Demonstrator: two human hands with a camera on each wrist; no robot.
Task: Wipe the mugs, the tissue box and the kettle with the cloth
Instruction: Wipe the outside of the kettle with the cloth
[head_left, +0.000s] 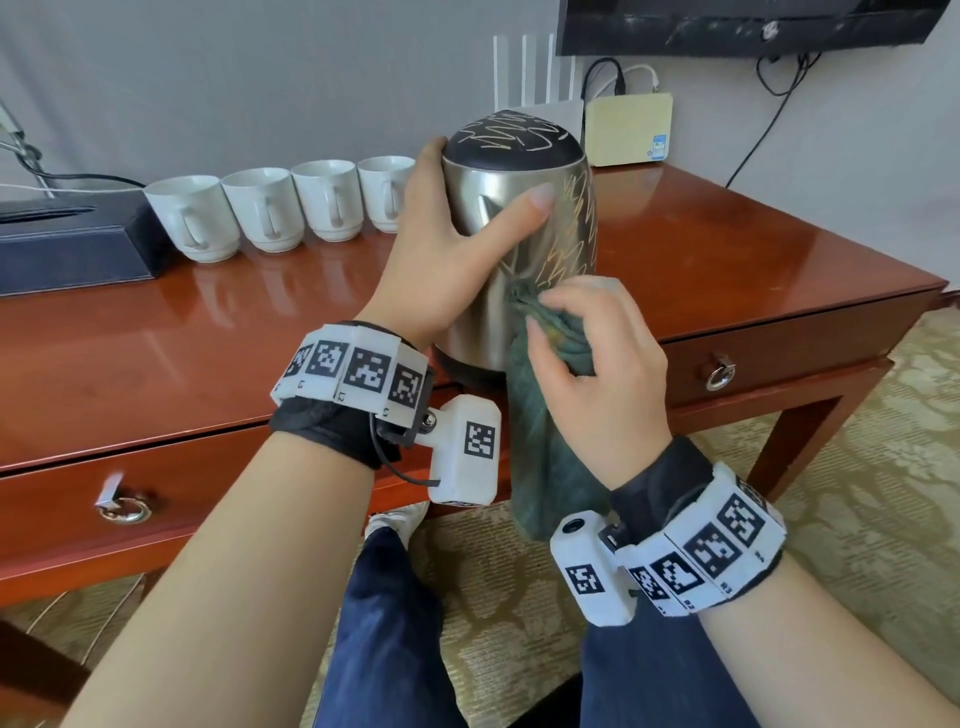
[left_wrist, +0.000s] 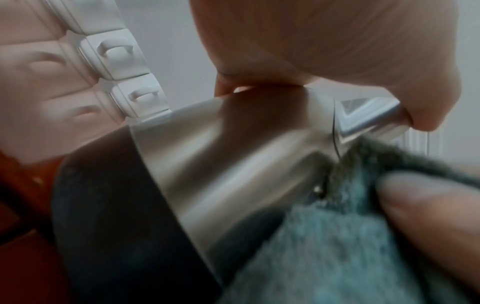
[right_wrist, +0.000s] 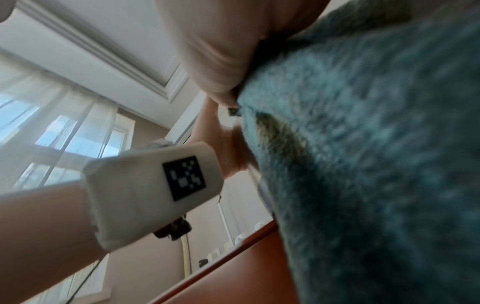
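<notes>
A: any readable text in frame?

B: barely. The left wristband (head_left: 353, 370) has tiny digits under its square black-and-white codes, one looks like "2". The right wristband (head_left: 711, 551) has the same kind of small marks, too small to read.

A: the kettle (head_left: 524, 218)?

B: yellow scribbles on lid and side, not letters.

A: the cream box (head_left: 628, 130) at the back?

B: blue sticker on it, print unreadable.
</notes>
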